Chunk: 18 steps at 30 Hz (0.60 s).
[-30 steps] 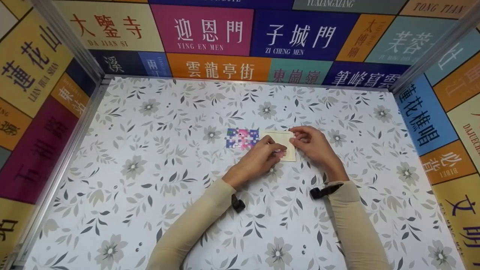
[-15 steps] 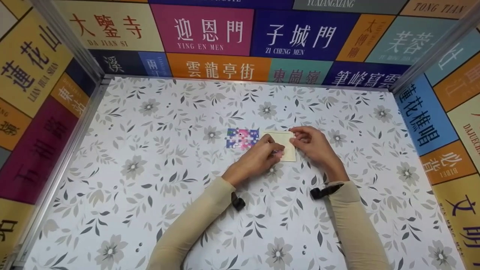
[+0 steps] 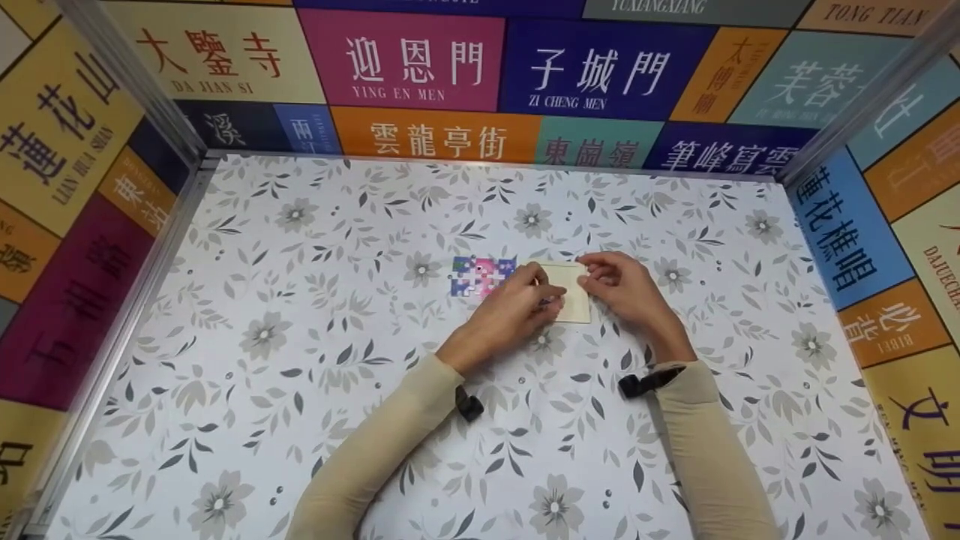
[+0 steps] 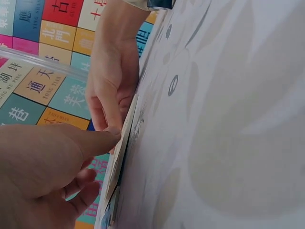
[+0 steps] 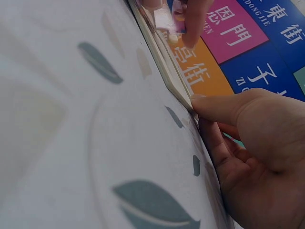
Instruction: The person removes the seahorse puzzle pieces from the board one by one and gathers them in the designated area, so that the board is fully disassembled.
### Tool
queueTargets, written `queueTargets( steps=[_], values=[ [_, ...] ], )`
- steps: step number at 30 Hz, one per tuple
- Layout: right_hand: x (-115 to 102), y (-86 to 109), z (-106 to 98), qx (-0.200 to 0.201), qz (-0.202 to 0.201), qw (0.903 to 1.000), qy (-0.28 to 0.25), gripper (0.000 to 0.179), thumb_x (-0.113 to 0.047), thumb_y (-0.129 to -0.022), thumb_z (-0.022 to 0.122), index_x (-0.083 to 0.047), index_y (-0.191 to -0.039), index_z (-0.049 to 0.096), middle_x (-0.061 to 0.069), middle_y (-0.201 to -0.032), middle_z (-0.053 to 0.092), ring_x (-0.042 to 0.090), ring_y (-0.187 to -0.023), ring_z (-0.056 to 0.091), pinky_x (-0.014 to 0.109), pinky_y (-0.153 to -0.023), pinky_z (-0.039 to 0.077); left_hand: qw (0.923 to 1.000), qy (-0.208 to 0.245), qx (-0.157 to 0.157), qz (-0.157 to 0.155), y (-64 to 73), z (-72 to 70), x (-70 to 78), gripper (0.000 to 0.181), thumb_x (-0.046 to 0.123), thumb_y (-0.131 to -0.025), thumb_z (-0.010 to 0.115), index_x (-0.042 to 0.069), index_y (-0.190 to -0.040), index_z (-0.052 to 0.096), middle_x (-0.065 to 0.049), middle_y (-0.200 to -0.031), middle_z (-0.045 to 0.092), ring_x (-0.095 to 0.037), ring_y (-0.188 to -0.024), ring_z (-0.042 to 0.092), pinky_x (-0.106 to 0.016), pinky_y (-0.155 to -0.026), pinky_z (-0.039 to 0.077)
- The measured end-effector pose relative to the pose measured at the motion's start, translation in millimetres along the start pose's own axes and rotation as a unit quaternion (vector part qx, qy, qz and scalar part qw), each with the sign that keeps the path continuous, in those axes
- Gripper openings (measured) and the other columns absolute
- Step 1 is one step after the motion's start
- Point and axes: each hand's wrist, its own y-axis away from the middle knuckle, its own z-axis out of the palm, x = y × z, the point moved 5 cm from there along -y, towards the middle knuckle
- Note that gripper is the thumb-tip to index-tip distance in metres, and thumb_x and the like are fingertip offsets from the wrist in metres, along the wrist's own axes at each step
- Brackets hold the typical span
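A small cream puzzle board (image 3: 576,306) lies flat on the table, right of a joined block of blue and pink jigsaw pieces (image 3: 476,277). My left hand (image 3: 504,313) is over the board's left part. Between its fingers, a pink puzzle piece (image 5: 178,10) shows in the right wrist view; from the head camera the hand mostly hides it. The left thumb (image 4: 102,140) reaches the board's surface in the left wrist view. With thumb above and fingers at the edge, my right hand (image 3: 628,291) pinches the board's far right corner.
White cloth with grey flowers and leaves covers the table (image 3: 337,420). Panels with large printed characters (image 3: 420,60) stand along the back and both sides. A dark camera band (image 3: 641,384) sits on the right wrist.
My left hand has shifted slightly left, and the pink piece that showed under its fingers has moved with it, now nearly hidden. The right hand stays at the board's corner.
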Motion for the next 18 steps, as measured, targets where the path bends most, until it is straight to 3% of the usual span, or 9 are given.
queueTargets(
  steps=[7,11,18],
  values=[
    [-24,9.3,0,-0.006,0.009,0.9999,-0.004,0.04,-0.007,-0.102,0.073,0.005,-0.14,0.066,0.024,-0.116,0.067,0.02,-0.1,0.063,0.011,-0.082,0.049,0.9991,-0.009,0.036,0.02,7.4,-18.1,-8.9,0.036,0.03,-0.107,0.07,0.017,-0.14,0.075,-0.002,-0.114,0.066,-0.019,-0.103,0.06,-0.034,-0.091,0.052],
    [-14,5.7,0,0.0,0.008,0.9999,0.007,0.039,-0.008,-0.102,0.073,0.003,-0.14,0.067,0.023,-0.115,0.067,0.018,-0.098,0.062,0.011,-0.081,0.049,0.9988,-0.003,0.043,0.023,16.6,-27.5,-16.2,0.036,0.03,-0.107,0.071,0.015,-0.139,0.075,-0.003,-0.115,0.069,-0.021,-0.104,0.062,-0.038,-0.094,0.053],
    [6,-1.4,-1,0.004,0.01,0.9999,0.007,0.04,-0.015,-0.102,0.075,-0.003,-0.14,0.068,0.019,-0.117,0.068,0.02,-0.101,0.062,0.011,-0.081,0.049,0.999,0.011,0.044,0.001,37.9,-42.8,-31.4,0.036,0.031,-0.106,0.072,0.015,-0.138,0.075,-0.005,-0.126,0.066,-0.022,-0.114,0.059,-0.042,-0.099,0.052]
  ],
)
